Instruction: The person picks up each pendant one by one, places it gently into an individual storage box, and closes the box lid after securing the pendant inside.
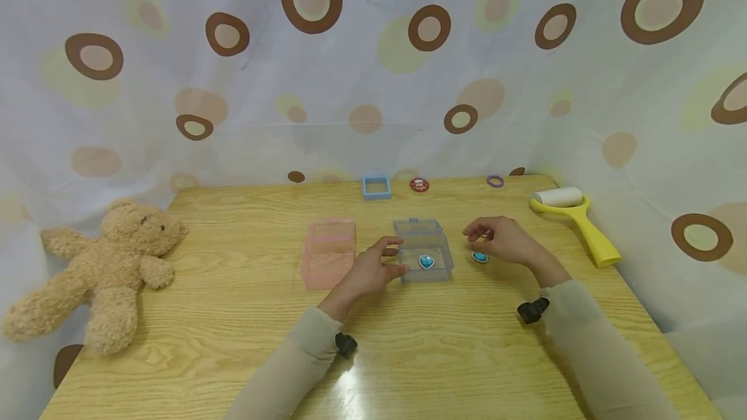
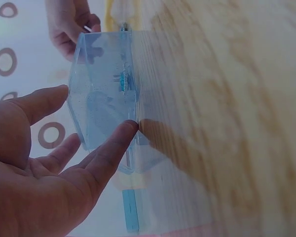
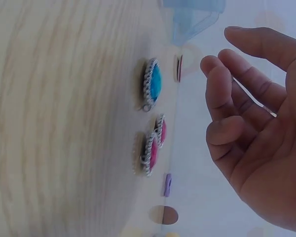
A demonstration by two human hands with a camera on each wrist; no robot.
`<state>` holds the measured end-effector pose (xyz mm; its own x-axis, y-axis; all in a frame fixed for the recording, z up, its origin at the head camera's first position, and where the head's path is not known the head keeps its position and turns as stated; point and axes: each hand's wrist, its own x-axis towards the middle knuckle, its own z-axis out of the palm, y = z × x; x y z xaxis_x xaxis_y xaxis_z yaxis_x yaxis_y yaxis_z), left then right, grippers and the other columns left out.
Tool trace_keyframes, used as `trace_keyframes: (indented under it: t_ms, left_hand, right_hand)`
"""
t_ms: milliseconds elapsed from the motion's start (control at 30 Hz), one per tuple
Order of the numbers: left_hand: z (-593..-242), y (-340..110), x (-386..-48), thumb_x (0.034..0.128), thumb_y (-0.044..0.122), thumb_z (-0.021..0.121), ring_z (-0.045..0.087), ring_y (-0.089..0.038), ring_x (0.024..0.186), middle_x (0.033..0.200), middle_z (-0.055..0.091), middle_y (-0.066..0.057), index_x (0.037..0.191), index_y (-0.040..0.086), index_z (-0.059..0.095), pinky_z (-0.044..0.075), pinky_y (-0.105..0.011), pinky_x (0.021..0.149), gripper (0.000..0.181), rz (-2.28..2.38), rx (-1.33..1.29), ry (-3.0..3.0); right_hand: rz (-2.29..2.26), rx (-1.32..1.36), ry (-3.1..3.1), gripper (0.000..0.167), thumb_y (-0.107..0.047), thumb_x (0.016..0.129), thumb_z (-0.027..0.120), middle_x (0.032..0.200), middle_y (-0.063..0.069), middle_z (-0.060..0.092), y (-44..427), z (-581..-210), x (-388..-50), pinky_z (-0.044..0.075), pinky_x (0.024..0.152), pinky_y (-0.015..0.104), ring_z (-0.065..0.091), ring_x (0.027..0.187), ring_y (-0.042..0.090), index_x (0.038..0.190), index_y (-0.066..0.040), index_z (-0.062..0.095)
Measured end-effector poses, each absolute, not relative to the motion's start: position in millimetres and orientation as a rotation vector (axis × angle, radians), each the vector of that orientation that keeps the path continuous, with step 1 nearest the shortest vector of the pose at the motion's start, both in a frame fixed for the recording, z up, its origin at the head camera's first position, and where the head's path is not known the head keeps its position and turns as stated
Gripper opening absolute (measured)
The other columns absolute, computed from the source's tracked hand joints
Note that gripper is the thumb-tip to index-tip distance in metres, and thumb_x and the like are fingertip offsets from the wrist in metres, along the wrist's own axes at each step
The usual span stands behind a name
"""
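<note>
A clear bluish box (image 1: 445, 258) with its lid raised stands mid-table, a blue gem pendant (image 1: 426, 262) lying inside. My left hand (image 1: 367, 271) touches the box's left side with spread fingers; the left wrist view shows fingertips against the box wall (image 2: 103, 98). To the right of the box, my right hand (image 1: 504, 240) hovers over a second blue pendant (image 1: 480, 256), holding nothing. In the right wrist view this blue pendant (image 3: 153, 84) lies beside two pink pendants (image 3: 152, 154), below the loosely bent fingers of the hand (image 3: 261, 103).
A pink clear box (image 1: 329, 255) is left of the bluish one. Behind are a light blue square frame (image 1: 377, 196), a red round piece (image 1: 419, 185) and a purple ring (image 1: 495, 181). A teddy bear (image 1: 117, 264) lies far left, a yellow-handled roller (image 1: 589, 229) far right.
</note>
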<state>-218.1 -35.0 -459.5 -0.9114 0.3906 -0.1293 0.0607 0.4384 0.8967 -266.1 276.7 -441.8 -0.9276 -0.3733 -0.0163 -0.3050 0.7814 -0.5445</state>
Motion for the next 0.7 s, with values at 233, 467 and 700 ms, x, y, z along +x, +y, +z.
trace_keyframes:
  t_ms: [233, 467, 700]
  left_hand:
    - [-459.5, -34.8, -218.5, 0.0973, 0.023, 0.067, 0.061, -0.038, 0.124, 0.146, 0.052, -0.02, 0.15, 0.015, 0.043, 0.054, -0.048, 0.096, 0.058, 1.459, 0.386, 2.377]
    - [-459.4, -35.5, -218.1, 0.0974, 0.024, 0.067, 0.059, -0.04, 0.127, 0.146, 0.052, -0.021, 0.15, 0.015, 0.042, 0.054, -0.049, 0.098, 0.059, 1.463, 0.403, 2.382]
    - [-459.6, -35.8, -217.7, 0.0974, 0.025, 0.067, 0.057, -0.04, 0.129, 0.146, 0.052, -0.02, 0.15, 0.015, 0.042, 0.053, -0.049, 0.099, 0.059, 1.459, 0.402, 2.381]
  right_hand:
    - [-0.847, -0.503, 2.825, 0.025, -0.02, 0.092, 0.072, 0.1, 0.005, 0.073, 291.0, -449.0, -264.7, 0.053, 0.082, 0.037, 0.065, 0.091, 0.019, 0.113, -0.006, 0.071]
    - [-0.811, -0.423, 2.808, 0.03, -0.025, 0.089, 0.074, 0.101, 0.006, 0.071, 298.2, -454.4, -261.5, 0.05, 0.078, 0.032, 0.061, 0.09, 0.019, 0.113, -0.007, 0.07]
    - [-0.749, -0.398, 2.812, 0.032, -0.027, 0.087, 0.076, 0.104, 0.005, 0.073, 300.0, -460.6, -264.2, 0.045, 0.077, 0.03, 0.057, 0.088, 0.018, 0.114, -0.01, 0.071]
